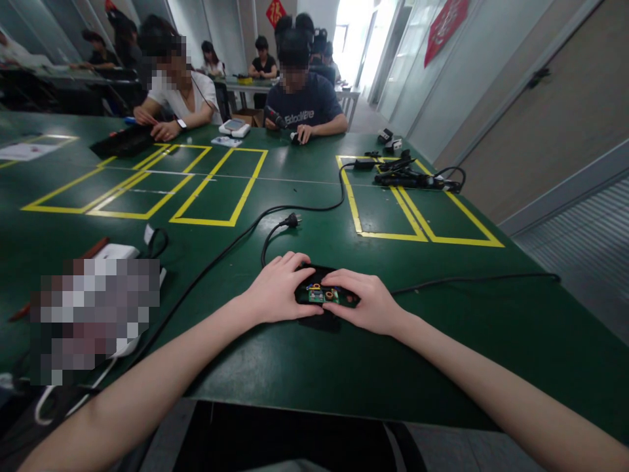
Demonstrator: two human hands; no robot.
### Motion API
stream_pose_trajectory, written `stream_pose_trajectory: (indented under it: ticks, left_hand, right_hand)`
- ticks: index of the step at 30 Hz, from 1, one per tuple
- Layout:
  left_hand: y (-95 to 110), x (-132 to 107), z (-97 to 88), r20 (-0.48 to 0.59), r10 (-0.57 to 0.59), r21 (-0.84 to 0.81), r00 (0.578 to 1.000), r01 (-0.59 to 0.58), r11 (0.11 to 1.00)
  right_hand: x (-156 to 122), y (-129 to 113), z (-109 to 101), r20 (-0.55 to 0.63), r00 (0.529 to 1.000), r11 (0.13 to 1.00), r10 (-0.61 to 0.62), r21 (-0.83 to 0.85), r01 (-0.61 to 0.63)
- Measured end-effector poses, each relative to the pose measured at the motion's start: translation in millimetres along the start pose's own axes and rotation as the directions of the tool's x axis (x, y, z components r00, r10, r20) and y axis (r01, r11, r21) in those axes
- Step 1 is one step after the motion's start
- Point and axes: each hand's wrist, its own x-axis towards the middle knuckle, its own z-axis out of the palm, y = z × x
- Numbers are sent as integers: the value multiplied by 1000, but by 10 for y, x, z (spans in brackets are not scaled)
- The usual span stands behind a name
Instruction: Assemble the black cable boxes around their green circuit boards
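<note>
Between my hands on the green table lies an open black plastic housing (322, 270), its inside facing up. A small green circuit board (316, 296) with copper-wound coils sits within it. My left hand (278, 290) grips the housing's left end, thumb along the near edge and fingers over the far side. My right hand (371, 300) holds the right end, its fingertips reaching in close around the board. Whether those fingertips press on the board itself, I cannot tell. A short black cable with a plug (293, 221) lies just beyond my left hand.
One black cable (255, 219) crosses the table diagonally, another (481, 278) runs right. Yellow tape rectangles (236, 223) mark the surface. Black cabled equipment (413, 176) lies at the far right, blurred white items (118, 252) at the left. Two people (307, 98) work across the table.
</note>
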Motion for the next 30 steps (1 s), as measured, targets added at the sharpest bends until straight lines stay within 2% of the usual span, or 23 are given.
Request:
stream_pose_trajectory:
  ticks: [5, 10, 15, 19, 24, 30]
  left_hand:
    - [-1, -14, 17, 24, -15, 5, 1000, 15, 1000]
    - [7, -14, -18, -30, 64, -96, 998, -67, 993]
    - [-32, -9, -70, -9, 111, -150, 994, -111, 982]
    - [-68, -11, -43, -13, 98, -181, 995, -98, 979]
    - [-89, -15, 0, -78, 82, -222, 994, -98, 970]
    - [-161, -23, -31, -176, 40, -309, 984, -94, 947]
  right_hand:
    - [14, 78, -3, -40, 998, 997, 39, -63, -42]
    - [20, 126, -39, -52, 999, 998, -4, -64, 0]
    - [17, 84, -118, 35, 994, 994, -100, -35, 101]
    - [18, 69, -110, 85, 990, 993, -112, -17, 114]
    - [19, 94, -39, 55, 995, 996, -84, -4, 84]
    - [32, 99, -35, 40, 995, 995, -93, 24, 92]
